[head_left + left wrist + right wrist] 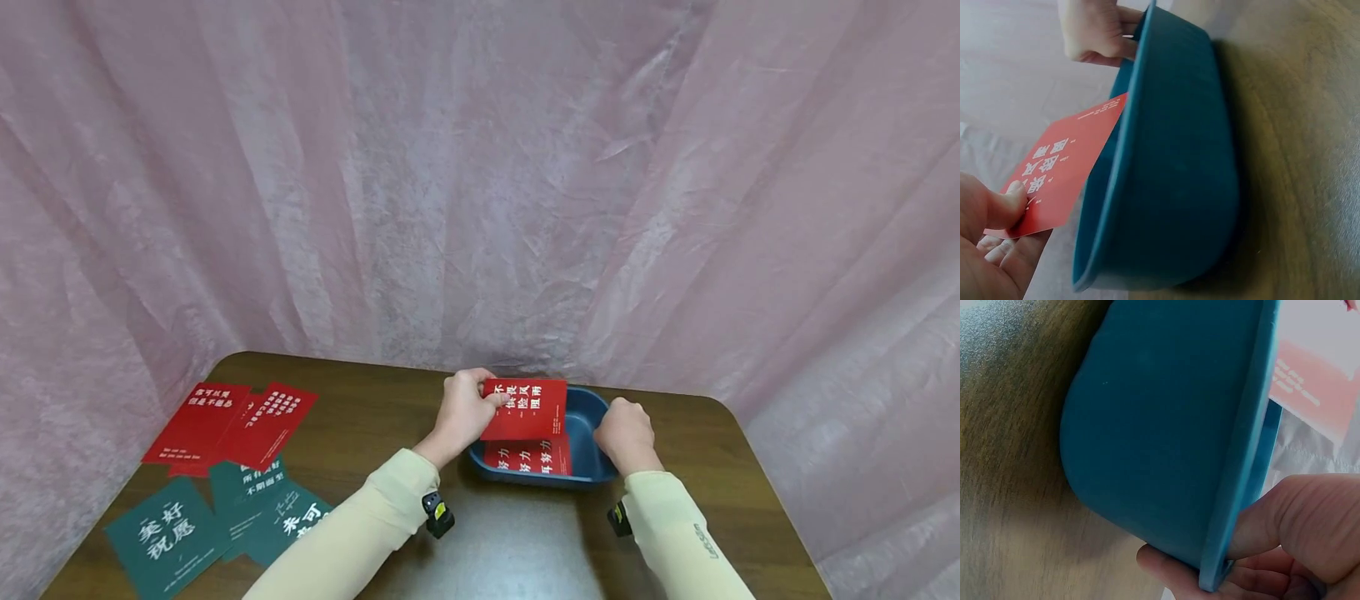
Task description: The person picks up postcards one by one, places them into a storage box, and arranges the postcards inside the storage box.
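Observation:
Between thumb and fingers, my left hand point(462, 410) pinches a red card point(543, 408) with white Chinese characters by its left edge. The card is tilted over a blue oval basin point(587, 425). Inside the basin lies another red card point(551, 457), partly covered by the held one. My right hand point(627, 431) grips the basin's right end. In the right wrist view its thumb point(1263, 528) is inside the rim and a finger point(1169, 569) is outside. The left wrist view shows the held card point(1063, 162) partly beyond the basin wall point(1172, 156).
Several red cards point(197, 425) lie overlapping at the table's left back. Several green cards point(161, 542) lie in front of them, partly hidden by the left sleeve point(360, 525). The brown wooden table point(720, 492) ends at a pink curtain point(480, 183) behind.

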Motion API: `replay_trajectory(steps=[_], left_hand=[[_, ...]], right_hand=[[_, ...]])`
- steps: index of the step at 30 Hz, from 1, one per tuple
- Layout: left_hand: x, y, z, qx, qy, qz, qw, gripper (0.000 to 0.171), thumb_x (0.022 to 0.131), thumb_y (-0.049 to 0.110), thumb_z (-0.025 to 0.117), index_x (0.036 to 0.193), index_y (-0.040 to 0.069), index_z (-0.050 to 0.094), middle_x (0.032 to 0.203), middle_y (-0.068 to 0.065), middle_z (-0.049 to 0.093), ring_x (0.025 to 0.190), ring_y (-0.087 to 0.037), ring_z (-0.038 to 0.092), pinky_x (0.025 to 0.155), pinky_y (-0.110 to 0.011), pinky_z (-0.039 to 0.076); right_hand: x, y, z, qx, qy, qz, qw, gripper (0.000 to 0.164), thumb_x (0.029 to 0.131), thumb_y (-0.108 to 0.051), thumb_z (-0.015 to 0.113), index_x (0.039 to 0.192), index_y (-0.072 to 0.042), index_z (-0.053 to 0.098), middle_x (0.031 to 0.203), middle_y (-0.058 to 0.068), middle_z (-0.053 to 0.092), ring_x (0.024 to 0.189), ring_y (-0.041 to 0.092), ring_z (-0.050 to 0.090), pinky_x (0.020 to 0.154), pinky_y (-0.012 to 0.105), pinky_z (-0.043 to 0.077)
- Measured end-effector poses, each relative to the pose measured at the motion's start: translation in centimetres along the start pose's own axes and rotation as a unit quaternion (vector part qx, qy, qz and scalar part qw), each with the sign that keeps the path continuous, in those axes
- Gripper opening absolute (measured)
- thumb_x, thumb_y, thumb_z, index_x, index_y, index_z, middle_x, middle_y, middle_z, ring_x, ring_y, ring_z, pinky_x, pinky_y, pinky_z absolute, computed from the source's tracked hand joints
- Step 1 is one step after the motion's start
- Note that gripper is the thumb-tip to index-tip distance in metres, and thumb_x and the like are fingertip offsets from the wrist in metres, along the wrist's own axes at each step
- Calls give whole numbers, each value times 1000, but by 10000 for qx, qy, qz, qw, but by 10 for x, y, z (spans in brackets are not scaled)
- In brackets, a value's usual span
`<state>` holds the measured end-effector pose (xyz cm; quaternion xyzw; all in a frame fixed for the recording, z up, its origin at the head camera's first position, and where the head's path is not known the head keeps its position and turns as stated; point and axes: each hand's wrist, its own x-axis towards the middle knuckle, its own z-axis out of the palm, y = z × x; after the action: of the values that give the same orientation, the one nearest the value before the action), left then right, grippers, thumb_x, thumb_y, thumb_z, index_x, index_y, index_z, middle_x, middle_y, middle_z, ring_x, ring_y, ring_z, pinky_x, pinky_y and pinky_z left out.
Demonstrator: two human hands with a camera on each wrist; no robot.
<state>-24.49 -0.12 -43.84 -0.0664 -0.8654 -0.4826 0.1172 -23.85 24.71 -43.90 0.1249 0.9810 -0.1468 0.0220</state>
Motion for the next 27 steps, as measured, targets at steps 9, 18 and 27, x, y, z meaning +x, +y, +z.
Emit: replay_trajectory(steps=[9,18,27], left_hand=[[-10,-3,10,193,-287,42,9994,22,77,17,77,96,10,69,70,1,63,63,-10,53,54,-24,44],[-13,-4,20,416,-751,60,9963,23,74,19,79,94,12,70,78,0,68,69,-10,57,58,-23,47],[-21,-7,26,647,-1034,-98,9925,29,74,20,79,98,8,69,97,-6,69,84,-16,60,64,-27,53]], right_hand=[[-5,2,4,60,-24,36,10000,27,75,-12,67,92,8,63,83,24,65,63,30,62,51,44,53],[-6,1,4,12,102,1,9999,25,75,-12,66,90,7,63,83,24,65,62,30,61,51,44,53],[-6,0,4,-13,135,-10,9999,24,74,-13,66,88,7,63,83,24,65,64,32,62,51,44,53]])
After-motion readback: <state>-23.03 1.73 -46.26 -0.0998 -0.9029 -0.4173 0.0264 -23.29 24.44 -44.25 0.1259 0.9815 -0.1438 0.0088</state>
